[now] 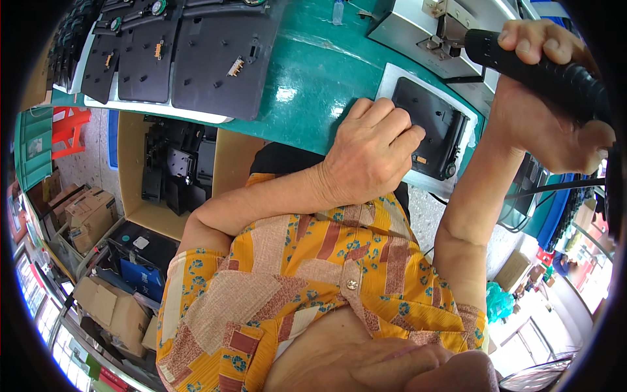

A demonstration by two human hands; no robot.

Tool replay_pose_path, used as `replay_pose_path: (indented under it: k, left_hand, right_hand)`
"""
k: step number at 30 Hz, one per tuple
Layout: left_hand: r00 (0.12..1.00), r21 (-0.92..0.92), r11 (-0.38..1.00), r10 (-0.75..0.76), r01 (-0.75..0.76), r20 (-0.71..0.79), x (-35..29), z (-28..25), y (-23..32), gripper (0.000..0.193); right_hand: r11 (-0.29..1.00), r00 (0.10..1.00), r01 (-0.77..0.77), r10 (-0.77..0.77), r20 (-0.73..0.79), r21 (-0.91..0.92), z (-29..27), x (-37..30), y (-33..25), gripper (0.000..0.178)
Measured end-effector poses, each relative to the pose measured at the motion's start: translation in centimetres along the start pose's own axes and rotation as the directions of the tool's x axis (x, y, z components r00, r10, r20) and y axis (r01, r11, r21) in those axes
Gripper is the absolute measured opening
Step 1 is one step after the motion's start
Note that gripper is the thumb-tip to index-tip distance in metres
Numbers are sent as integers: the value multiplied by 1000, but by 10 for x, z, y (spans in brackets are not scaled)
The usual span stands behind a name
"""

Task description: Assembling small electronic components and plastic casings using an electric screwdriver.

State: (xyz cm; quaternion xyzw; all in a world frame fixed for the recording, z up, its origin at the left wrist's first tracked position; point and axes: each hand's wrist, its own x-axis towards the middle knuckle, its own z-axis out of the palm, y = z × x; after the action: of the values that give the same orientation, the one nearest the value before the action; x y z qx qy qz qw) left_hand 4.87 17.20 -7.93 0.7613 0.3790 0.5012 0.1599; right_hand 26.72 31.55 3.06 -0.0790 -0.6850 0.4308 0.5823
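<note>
My right hand is wrapped around a black electric screwdriver with a ribbed grip, raised at the upper right. Its front end points left, up against the metal mechanism of a silver box-shaped machine; the bit cannot be told apart there. My left hand is closed, fingers curled, at the left edge of a black plastic panel. What lies inside those fingers, if anything, is hidden. The panel rests flat on a white pad near the table's front edge, a small gold-coloured part at its lower end.
On the green table, several black panels with small connectors lie at the left. Below them stands a cardboard box of black parts. A black cable runs beside my right wrist. More cartons stand at lower left.
</note>
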Motion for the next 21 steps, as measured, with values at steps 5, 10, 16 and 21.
replay_pose_path:
  k: [5,10,16,21]
  left_hand:
    - [1000,19,1000,9,-9,-6,-3,3,-1,29]
    - [1000,17,1000,21,-21,-7,-5,3,-2,28]
    - [978,-43,978,206,-205,38,-3,10,14,32]
    - [945,-15,952,306,-306,117,-9,28,20,45]
  right_hand:
    - [998,992,-42,47,-119,43,-10,-15,-14,74]
    - [992,955,-114,125,-268,54,22,-54,-66,71]
    - [976,870,-193,218,-442,102,38,-92,-103,67]
    - [975,846,-220,204,-493,27,34,-104,-109,63]
